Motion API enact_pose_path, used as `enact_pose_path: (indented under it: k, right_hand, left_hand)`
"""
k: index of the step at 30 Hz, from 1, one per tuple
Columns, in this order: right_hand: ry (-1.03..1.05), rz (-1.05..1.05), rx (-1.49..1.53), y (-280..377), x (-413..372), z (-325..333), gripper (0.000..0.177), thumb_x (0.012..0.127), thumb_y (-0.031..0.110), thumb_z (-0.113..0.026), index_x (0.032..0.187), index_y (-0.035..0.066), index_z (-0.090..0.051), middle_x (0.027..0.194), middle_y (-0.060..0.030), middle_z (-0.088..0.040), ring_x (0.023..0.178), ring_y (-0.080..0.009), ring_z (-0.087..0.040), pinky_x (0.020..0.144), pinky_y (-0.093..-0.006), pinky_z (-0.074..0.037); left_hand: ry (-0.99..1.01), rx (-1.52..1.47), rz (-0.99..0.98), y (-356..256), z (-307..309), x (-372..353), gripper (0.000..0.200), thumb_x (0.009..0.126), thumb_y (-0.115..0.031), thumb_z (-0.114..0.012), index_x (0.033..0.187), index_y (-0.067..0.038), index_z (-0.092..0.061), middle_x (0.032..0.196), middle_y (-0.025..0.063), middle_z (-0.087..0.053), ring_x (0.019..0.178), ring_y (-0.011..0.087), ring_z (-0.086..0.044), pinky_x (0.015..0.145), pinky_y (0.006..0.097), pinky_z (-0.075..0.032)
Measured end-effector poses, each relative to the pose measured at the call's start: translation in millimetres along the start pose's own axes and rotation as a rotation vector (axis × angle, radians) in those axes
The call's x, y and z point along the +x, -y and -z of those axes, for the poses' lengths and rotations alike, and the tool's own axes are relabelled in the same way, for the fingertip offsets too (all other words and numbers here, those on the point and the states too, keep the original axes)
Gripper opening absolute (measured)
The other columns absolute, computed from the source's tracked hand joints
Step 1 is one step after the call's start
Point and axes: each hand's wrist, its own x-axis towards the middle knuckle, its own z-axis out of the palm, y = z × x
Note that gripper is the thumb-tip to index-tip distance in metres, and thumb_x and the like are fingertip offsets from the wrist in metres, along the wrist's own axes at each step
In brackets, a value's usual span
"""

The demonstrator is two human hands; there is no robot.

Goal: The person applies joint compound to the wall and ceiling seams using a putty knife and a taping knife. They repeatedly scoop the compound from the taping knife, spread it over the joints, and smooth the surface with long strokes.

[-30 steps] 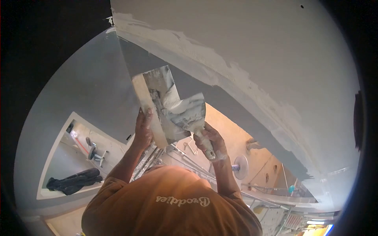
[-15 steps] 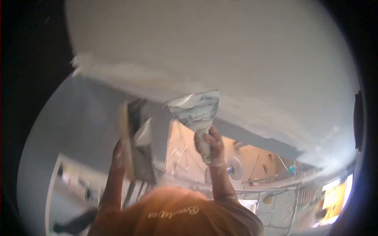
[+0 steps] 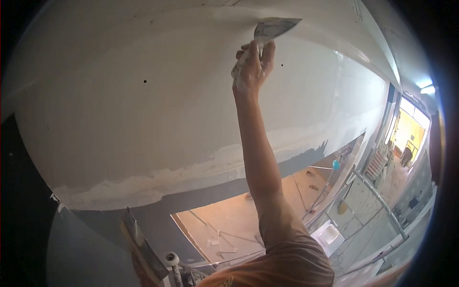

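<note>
My right hand (image 3: 249,69), smeared with white plaster, is raised high at the end of a stretched arm. Its fingers are closed round the handle of a wide putty knife (image 3: 275,29), whose blade lies at or close to the pale plastered surface (image 3: 191,105). Low at the left, a broad flat plastering trowel (image 3: 143,246) appears nearly edge-on, with a pale patch on its face. Behind it my left hand (image 3: 139,269) shows only in part, closed on the trowel; most of its fingers are hidden.
A ragged white plaster edge borders a grey band (image 3: 205,195). Below is an opening with an orange-lit floor (image 3: 239,215). Metal scaffold tubes (image 3: 380,201) and a white basin-like object (image 3: 329,234) stand lower right. A person (image 3: 406,156) is far off by a bright doorway.
My right hand has lifted the putty knife from mid-view up to the pale surface. The trowel in my left hand has dropped lower and leftward, and my view has tilted.
</note>
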Motion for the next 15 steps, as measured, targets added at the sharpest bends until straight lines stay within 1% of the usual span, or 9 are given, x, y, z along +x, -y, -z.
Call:
enact_pose_path:
  k: [3, 5, 6, 8, 9, 10, 12, 13, 15]
  right_hand:
    - [-0.049, -0.005, -0.033, -11, 28, -19, 0.025, 0.1, 0.016, -0.056, 0.122, 0.007, -0.05, 0.082, -0.0049, -0.055, 0.067, -0.0122, -0.054, 0.054, -0.0254, -0.041]
    - [-0.046, 0.094, 0.013, -18, 37, -31, 0.035, 0.099, 0.012, -0.055, 0.132, 0.006, -0.047, 0.084, -0.0056, -0.056, 0.067, -0.0123, -0.054, 0.057, -0.0264, -0.043]
    - [-0.045, 0.092, 0.015, -21, 40, -37, 0.035, 0.099, 0.012, -0.055, 0.132, 0.006, -0.047, 0.084, -0.0056, -0.056, 0.067, -0.0123, -0.054, 0.057, -0.0264, -0.043]
    - [-0.026, 0.211, 0.113, -17, 36, -57, 0.048, 0.098, 0.008, -0.052, 0.144, 0.004, -0.039, 0.085, -0.0054, -0.056, 0.068, -0.0121, -0.053, 0.06, -0.0267, -0.044]
    - [-0.029, 0.161, 0.091, -14, 30, -64, 0.062, 0.097, 0.006, -0.051, 0.154, 0.002, -0.026, 0.086, -0.0052, -0.056, 0.07, -0.0122, -0.053, 0.062, -0.0272, -0.045]
    - [-0.02, 0.156, 0.1, -20, 27, -74, 0.062, 0.097, 0.006, -0.051, 0.154, 0.002, -0.026, 0.086, -0.0052, -0.056, 0.07, -0.0122, -0.053, 0.062, -0.0272, -0.045]
    - [-0.083, 0.257, 0.072, -36, 20, -95, 0.068, 0.097, 0.006, -0.05, 0.157, 0.0, -0.018, 0.087, -0.0043, -0.054, 0.07, -0.0112, -0.052, 0.062, -0.0273, -0.045]
    - [-0.075, 0.25, 0.081, -42, 12, -105, 0.068, 0.097, 0.006, -0.05, 0.157, 0.0, -0.018, 0.087, -0.0043, -0.054, 0.07, -0.0112, -0.052, 0.062, -0.0273, -0.045]
    - [-0.022, 0.309, -0.011, -55, -4, -125, 0.073, 0.098, 0.006, -0.049, 0.159, -0.001, -0.009, 0.117, -0.0137, -0.057, 0.083, -0.0142, -0.055, 0.075, -0.0296, -0.049]
  left_hand:
    - [0.004, -0.024, 0.021, 0, 3, 3, 0.057, 0.105, -0.036, -0.048, 0.146, 0.003, -0.043, 0.138, 0.0178, -0.056, 0.125, 0.0288, -0.056, 0.108, 0.0403, -0.044]
    - [0.004, -0.041, 0.028, -1, 5, 3, 0.057, 0.105, -0.036, -0.049, 0.146, 0.003, -0.043, 0.138, 0.0178, -0.056, 0.125, 0.0287, -0.056, 0.108, 0.0403, -0.044]
    - [0.003, -0.046, 0.031, -1, 6, 4, 0.057, 0.105, -0.036, -0.049, 0.146, 0.003, -0.043, 0.138, 0.0178, -0.056, 0.125, 0.0287, -0.056, 0.108, 0.0403, -0.044]
    - [-0.004, -0.055, 0.039, -1, 12, 4, 0.057, 0.104, -0.035, -0.049, 0.147, 0.003, -0.043, 0.138, 0.0177, -0.056, 0.125, 0.0287, -0.056, 0.108, 0.0403, -0.044]
    - [-0.008, -0.062, 0.045, 0, 14, 2, 0.057, 0.104, -0.035, -0.049, 0.147, 0.003, -0.043, 0.138, 0.0177, -0.055, 0.125, 0.0286, -0.056, 0.108, 0.0403, -0.044]
    - [-0.013, -0.065, 0.052, 0, 17, 0, 0.057, 0.104, -0.035, -0.049, 0.147, 0.003, -0.043, 0.139, 0.0177, -0.055, 0.125, 0.0286, -0.056, 0.108, 0.0403, -0.044]
    - [-0.015, -0.062, 0.068, 2, 19, -12, 0.057, 0.104, -0.035, -0.049, 0.147, 0.002, -0.043, 0.139, 0.0177, -0.055, 0.126, 0.0286, -0.056, 0.108, 0.0402, -0.044]
    - [-0.013, -0.058, 0.075, 3, 17, -18, 0.057, 0.104, -0.035, -0.049, 0.147, 0.002, -0.043, 0.139, 0.0176, -0.055, 0.126, 0.0286, -0.056, 0.108, 0.0402, -0.044]
    - [-0.019, -0.056, 0.084, 6, 18, -28, 0.057, 0.104, -0.035, -0.05, 0.147, 0.002, -0.042, 0.139, 0.0176, -0.055, 0.126, 0.0285, -0.056, 0.108, 0.0402, -0.044]
